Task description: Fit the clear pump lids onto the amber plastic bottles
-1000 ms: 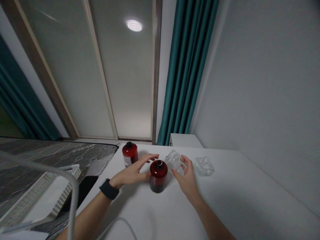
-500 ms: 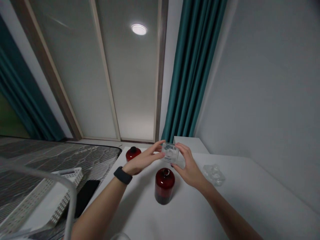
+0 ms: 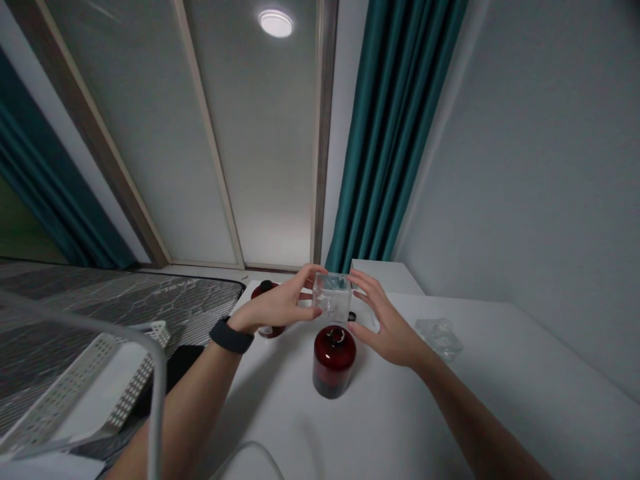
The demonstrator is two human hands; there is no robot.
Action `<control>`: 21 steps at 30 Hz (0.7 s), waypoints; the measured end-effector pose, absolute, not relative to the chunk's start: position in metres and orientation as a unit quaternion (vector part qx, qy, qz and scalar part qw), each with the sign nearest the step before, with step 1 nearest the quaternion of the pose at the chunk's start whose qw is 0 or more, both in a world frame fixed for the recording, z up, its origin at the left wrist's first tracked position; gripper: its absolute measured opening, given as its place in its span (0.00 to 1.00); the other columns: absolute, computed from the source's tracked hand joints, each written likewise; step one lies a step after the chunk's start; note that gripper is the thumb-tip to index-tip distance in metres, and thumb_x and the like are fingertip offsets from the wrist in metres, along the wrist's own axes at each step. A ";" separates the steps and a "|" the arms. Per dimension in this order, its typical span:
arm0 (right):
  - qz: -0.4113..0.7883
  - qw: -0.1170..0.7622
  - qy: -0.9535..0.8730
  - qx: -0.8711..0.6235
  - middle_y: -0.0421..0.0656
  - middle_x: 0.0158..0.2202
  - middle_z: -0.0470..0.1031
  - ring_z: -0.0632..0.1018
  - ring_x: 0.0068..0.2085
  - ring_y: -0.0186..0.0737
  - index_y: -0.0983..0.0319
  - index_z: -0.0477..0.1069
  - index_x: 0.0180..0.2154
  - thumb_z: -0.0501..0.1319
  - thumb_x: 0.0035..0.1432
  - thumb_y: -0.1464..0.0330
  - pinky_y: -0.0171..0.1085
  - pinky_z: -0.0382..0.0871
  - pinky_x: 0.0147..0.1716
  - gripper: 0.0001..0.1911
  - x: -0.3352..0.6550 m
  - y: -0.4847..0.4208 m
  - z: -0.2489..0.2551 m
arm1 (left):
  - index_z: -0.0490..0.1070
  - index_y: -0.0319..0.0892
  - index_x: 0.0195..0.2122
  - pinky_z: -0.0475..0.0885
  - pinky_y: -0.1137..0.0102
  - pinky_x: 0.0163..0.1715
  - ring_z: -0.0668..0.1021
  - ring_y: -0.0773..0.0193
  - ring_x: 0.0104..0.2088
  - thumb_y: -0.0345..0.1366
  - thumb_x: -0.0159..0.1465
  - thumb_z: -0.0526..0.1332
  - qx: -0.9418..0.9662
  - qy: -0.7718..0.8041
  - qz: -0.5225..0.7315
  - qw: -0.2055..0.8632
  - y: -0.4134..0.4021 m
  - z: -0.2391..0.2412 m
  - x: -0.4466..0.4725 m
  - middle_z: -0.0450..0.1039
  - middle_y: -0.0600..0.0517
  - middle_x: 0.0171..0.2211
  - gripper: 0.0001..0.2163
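A clear, square-sided container (image 3: 332, 297) is held up between my two hands above the white table. My left hand (image 3: 283, 303), with a dark band at the wrist, grips its left side between thumb and fingers. On the opposite side, the fingertips and thumb of my right hand (image 3: 383, 323) touch the right edge. Just below the container stands a dark red glass bottle (image 3: 334, 363) with an open neck. Partly hidden behind my left hand is a second red bottle with a black stopper (image 3: 266, 287). A small dark piece (image 3: 352, 316) shows between the container and my right hand.
Clear crumpled-looking plastic or glass (image 3: 440, 337) lies on the white table (image 3: 390, 413) at right. A white perforated basket (image 3: 135, 380) and a black object (image 3: 183, 367) are at left. A pale curved tube (image 3: 156, 400) crosses the left foreground.
The container has turned more upright and shifted slightly left. My right hand's fingers have spread wider, and my left hand has moved left. The camera view has tilted down slightly.
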State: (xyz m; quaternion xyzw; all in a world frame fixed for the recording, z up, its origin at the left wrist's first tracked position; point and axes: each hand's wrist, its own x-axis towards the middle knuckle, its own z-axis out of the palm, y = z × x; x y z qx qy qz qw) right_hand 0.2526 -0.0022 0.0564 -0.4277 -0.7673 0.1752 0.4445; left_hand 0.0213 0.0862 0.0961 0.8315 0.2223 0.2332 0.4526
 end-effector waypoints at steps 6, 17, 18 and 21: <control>0.242 0.489 -0.710 -0.446 0.46 0.66 0.61 0.67 0.64 0.51 0.49 0.55 0.65 0.63 0.60 0.66 0.55 0.66 0.60 0.35 0.248 0.000 0.054 | 0.55 0.47 0.59 0.75 0.52 0.51 0.77 0.53 0.50 0.32 0.59 0.65 0.835 0.226 0.262 0.428 0.075 0.106 0.022 0.64 0.46 0.52 0.28; 0.206 0.497 -0.717 -0.443 0.46 0.63 0.66 0.69 0.62 0.50 0.51 0.57 0.65 0.64 0.57 0.69 0.52 0.70 0.58 0.35 0.245 -0.005 0.058 | 0.58 0.44 0.57 0.68 0.52 0.60 0.74 0.51 0.56 0.33 0.58 0.65 0.896 0.200 0.249 0.308 0.062 0.115 0.025 0.67 0.44 0.55 0.26; 0.200 0.499 -0.719 -0.441 0.46 0.63 0.66 0.69 0.62 0.50 0.51 0.57 0.64 0.64 0.57 0.69 0.52 0.70 0.58 0.35 0.246 -0.006 0.058 | 0.58 0.45 0.58 0.68 0.53 0.59 0.74 0.51 0.56 0.33 0.58 0.65 0.898 0.204 0.245 0.302 0.062 0.116 0.024 0.67 0.44 0.56 0.27; 0.184 0.497 -0.728 -0.434 0.46 0.62 0.66 0.68 0.63 0.50 0.51 0.58 0.64 0.63 0.57 0.70 0.52 0.70 0.59 0.34 0.247 -0.006 0.058 | 0.56 0.45 0.60 0.69 0.55 0.59 0.73 0.51 0.58 0.34 0.60 0.64 0.903 0.203 0.235 0.297 0.061 0.118 0.022 0.66 0.42 0.58 0.28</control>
